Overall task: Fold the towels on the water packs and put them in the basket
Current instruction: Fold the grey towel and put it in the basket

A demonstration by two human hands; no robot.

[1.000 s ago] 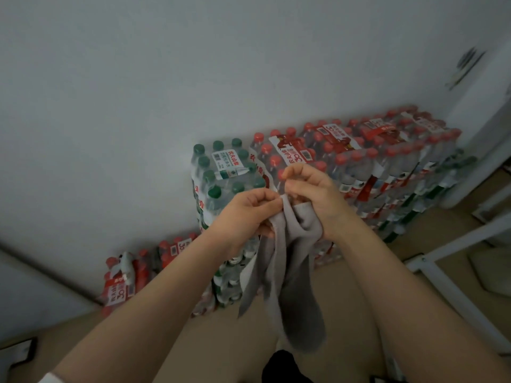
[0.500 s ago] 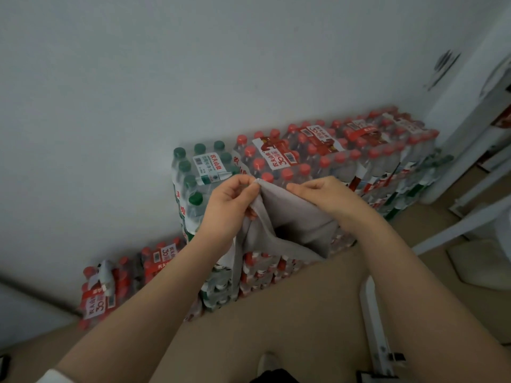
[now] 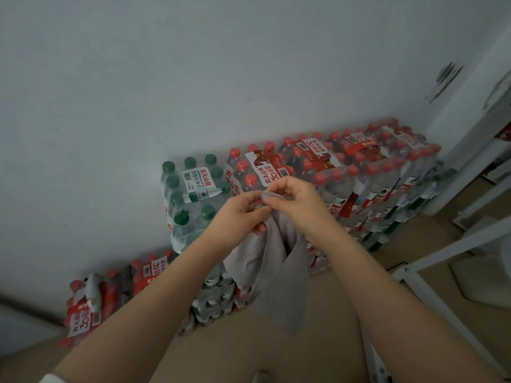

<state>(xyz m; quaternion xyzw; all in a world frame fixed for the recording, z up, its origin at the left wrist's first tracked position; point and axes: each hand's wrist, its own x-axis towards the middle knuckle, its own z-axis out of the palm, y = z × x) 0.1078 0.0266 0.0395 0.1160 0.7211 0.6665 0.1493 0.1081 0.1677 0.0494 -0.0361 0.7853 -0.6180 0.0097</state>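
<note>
**Lighting and image quality**

You view a dim, evenly lit room with a cool grey cast and no glare. The wall (image 3: 193, 78) shows soft falloff toward the left corner. Wide-angle distortion bends the white frame (image 3: 431, 286) at the right edge. Bottle labels near centre read clearly; the lower-left packs (image 3: 91, 302) appear blurred.

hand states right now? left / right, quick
Left hand: closed, pinching the top edge of the gray towel.
Right hand: closed, pinching the same towel edge beside the left; the towel hangs below both.
</note>
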